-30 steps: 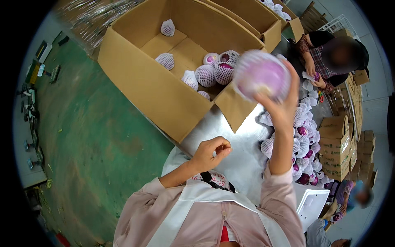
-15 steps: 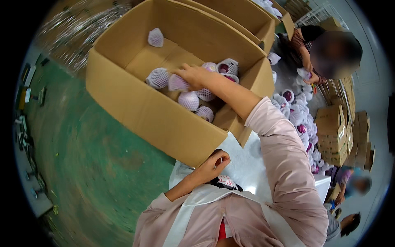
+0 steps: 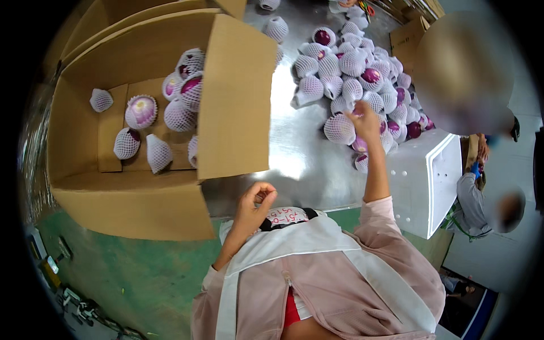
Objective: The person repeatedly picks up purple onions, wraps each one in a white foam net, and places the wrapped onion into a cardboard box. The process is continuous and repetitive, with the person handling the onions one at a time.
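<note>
My right hand (image 3: 367, 123) reaches into a pile of red onions (image 3: 352, 62) in white foam net sleeves on the metal table. Its fingers touch the near part of the pile, beside a large netted onion (image 3: 339, 129); whether they grip one is not clear. My left hand (image 3: 255, 207) hovers before my body near the box corner, fingers curled shut with nothing visible in them. To the left stands an open cardboard box (image 3: 238, 96). Several netted onions lie inside, among them a pale purple one (image 3: 141, 111) and a fully covered one (image 3: 158, 153).
A white foam box (image 3: 416, 184) stands at the table's right edge. More cardboard boxes (image 3: 124, 25) line the far left. Several loose netted onions (image 3: 277, 28) lie farther back on the metal table (image 3: 294, 153). Other people (image 3: 476, 198) are at the right.
My right hand has left the cardboard box, where it was over a netted onion, and moved right to the pile. The view has swung right. My left hand stays curled before my body.
</note>
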Demonstrator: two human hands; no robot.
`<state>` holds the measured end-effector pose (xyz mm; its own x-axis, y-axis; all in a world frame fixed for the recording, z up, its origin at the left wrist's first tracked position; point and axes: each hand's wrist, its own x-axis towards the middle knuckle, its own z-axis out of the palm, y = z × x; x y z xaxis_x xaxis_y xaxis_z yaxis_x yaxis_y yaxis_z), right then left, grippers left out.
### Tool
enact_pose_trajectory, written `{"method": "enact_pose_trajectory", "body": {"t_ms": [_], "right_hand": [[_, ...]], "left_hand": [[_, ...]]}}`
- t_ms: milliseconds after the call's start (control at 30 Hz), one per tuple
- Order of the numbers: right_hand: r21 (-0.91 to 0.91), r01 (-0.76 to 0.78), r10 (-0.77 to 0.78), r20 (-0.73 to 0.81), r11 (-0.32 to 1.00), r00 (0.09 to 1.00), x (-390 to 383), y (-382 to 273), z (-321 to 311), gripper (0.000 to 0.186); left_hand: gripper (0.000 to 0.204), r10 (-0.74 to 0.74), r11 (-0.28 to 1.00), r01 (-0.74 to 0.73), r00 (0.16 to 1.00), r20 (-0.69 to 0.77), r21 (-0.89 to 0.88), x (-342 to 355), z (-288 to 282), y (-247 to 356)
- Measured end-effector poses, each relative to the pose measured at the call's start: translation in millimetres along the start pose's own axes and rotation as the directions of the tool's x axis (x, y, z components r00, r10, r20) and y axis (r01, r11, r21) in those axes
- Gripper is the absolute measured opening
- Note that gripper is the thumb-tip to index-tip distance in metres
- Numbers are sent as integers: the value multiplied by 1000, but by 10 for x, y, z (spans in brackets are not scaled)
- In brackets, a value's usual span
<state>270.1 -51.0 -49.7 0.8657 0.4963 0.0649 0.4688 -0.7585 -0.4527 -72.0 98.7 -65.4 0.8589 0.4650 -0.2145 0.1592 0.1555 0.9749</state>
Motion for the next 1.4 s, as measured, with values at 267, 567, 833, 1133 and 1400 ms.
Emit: {"method": "enact_pose_trajectory", "body": {"t_ms": [267, 567, 833, 1133, 1400], "right_hand": [[185, 66, -69, 11, 981, 998, -505, 439, 555, 89], [781, 262, -450, 27, 567, 892, -1254, -215, -49, 93], [889, 147, -139, -95, 433, 986, -1438, -234, -55, 48], [770, 300, -104, -294, 564, 950, -1355, -92, 190, 31], [502, 559, -337, -467, 660, 818, -1378, -13, -152, 27]], "left_hand": [[20, -165, 985, 167, 983, 77, -28, 443, 452, -92], [50, -238, 837, 260, 965, 107, -481, 779, 1215, 227], [69, 127, 986, -139, 985, -119, -92, 599, 1540, 302], [50, -198, 792, 168, 980, 14, -587, 775, 1515, -85], [64, -4, 968, 22, 997, 71, -251, 645, 1618, -254]]}}
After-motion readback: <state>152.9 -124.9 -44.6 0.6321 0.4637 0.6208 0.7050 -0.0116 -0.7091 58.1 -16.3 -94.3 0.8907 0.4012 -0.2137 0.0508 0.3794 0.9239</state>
